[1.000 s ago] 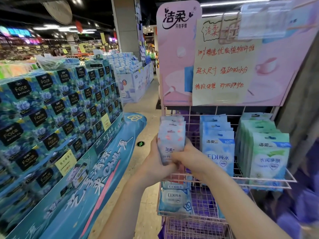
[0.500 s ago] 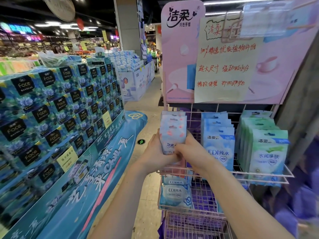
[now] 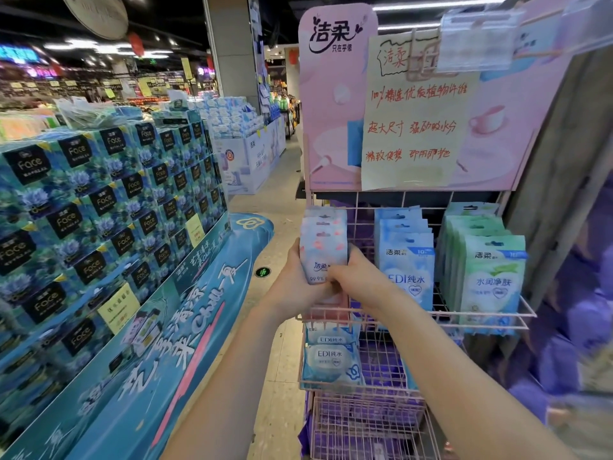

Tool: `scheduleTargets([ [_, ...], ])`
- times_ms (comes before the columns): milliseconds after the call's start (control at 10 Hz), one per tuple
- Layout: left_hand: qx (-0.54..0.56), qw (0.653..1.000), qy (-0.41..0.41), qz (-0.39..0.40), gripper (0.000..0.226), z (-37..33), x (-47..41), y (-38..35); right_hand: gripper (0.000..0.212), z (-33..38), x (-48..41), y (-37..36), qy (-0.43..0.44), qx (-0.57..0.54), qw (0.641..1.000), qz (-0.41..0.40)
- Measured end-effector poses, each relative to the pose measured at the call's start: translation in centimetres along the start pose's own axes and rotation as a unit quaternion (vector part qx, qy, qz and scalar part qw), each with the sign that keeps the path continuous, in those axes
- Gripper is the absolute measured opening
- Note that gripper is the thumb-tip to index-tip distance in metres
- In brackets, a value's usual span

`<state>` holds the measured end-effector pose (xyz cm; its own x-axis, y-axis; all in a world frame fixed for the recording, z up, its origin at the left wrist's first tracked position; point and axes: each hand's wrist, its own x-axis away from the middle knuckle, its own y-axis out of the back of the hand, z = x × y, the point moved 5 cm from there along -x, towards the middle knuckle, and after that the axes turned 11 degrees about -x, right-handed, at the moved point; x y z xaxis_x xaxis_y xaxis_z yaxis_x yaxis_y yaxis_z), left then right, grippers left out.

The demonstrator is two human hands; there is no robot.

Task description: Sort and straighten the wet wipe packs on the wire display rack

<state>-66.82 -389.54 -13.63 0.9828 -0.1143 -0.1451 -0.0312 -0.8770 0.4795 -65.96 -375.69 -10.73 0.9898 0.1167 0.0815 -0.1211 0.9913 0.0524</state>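
Head view: both hands, left hand (image 3: 300, 282) and right hand (image 3: 353, 278), clamp the pink wipe packs (image 3: 323, 242), probably soft and slippery, best squeezed at the sides.

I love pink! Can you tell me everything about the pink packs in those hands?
The pink wet wipe packs are glossy plastic pouches, pale with pink blotches and a hang hole on top. They stand upright in a row at the left end of the top wire shelf. The left hand and right hand hold the front ones from either side.
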Motion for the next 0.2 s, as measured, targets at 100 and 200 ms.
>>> scheduleTargets([
  [100, -0.028, 1.0, 0.011, 0.004, 0.114, -0.4, 0.8, 0.7, 0.05, 0.7, 1.2, 0.2, 0.029, 0.047, 0.998, -0.027],
  [200, -0.097, 0.995, 0.004, -0.036, 0.124, -1.9, 1.9, 1.6, 0.048, 1.9, 2.2, 0.6, 0.069, 0.064, 0.994, -0.051],
])
